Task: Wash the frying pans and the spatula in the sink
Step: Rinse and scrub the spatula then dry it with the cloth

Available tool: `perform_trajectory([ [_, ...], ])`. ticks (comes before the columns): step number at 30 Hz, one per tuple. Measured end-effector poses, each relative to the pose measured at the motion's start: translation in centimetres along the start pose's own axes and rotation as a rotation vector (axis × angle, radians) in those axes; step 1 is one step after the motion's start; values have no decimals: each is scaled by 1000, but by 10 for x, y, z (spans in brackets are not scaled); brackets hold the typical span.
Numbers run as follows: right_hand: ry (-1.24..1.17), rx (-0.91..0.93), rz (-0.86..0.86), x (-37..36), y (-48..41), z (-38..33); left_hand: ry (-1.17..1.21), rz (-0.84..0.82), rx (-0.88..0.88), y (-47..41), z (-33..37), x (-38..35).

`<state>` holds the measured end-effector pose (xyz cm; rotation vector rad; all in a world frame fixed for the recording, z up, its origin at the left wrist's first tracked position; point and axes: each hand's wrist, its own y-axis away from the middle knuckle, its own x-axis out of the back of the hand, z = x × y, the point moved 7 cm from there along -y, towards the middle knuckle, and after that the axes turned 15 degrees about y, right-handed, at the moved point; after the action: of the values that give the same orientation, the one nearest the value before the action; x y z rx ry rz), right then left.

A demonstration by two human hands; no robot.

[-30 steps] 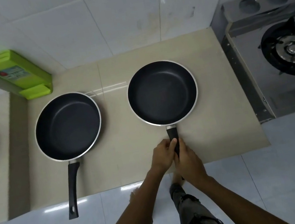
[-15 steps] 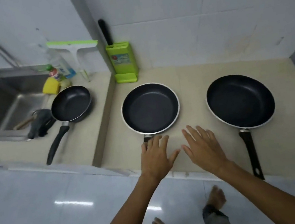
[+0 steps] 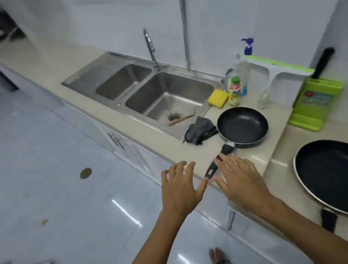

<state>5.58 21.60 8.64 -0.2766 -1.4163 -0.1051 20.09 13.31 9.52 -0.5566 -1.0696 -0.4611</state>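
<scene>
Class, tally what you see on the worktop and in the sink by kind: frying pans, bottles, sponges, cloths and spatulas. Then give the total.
Frying pans: 2 (small frying pan, large frying pan)
Bottles: 2 (green-capped bottle, pump bottle)
Sponges: 1 (yellow sponge)
Cloths: 1 (grey cloth)
Spatulas: 1 (spatula, in the sink)
Total: 7

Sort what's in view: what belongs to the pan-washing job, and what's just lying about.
For the job: small pan, big pan, wooden-handled tool in the sink (likely the spatula), tap, sponge, pump bottle.

Lying about: green knife block, white-green squeegee, grey cloth.
</scene>
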Motion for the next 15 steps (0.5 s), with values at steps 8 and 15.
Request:
perform_trajectory([
  [8,-9,55,-14,-41,-192,-97,-8,-23,75,-127,-162,16],
  [15,-185,-74,-189,-83,-334,-128,-17,-145,61,-248,-269,9],
])
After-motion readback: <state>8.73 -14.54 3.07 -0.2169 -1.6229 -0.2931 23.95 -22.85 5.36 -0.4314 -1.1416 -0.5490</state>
